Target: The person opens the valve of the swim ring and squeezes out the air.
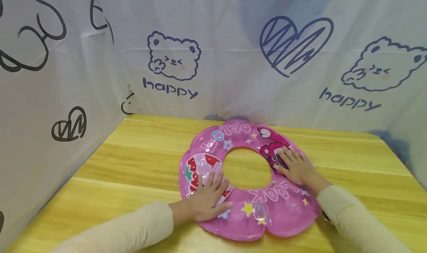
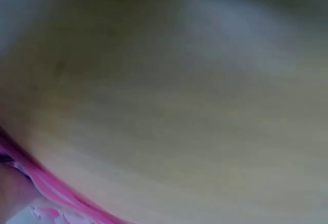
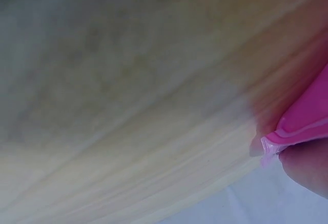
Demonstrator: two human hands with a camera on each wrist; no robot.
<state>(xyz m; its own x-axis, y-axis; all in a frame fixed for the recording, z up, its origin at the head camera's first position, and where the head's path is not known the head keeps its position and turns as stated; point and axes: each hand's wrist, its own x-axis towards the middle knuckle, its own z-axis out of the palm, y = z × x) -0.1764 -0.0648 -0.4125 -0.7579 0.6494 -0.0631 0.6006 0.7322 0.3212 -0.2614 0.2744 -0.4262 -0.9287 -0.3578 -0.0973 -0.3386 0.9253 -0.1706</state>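
Observation:
A pink inflated swim ring [image 1: 245,227] with a scalloped edge lies flat, printed with a strawberry, stars, flowers, lettering and a bear. My left hand [image 1: 209,201] rests on its left front part, fingers spread over the strawberry print. On the right side, my right hand [image 1: 295,167] lies with extended fingers across the bear print. A clear valve [image 1: 260,210] shows near the ring's front edge. Blurred pink edges of the ring [image 2: 56,188] fill the lower left corner of the left wrist view. The right wrist view catches its rim [image 3: 307,116] beside part of the hand.
The ring lies on a yellow wood-grain table [image 1: 120,164]. Behind it hangs a white cloth [image 1: 227,71] printed with bears, hearts and "happy". Another white cloth panel [image 1: 76,86] borders the table's left side.

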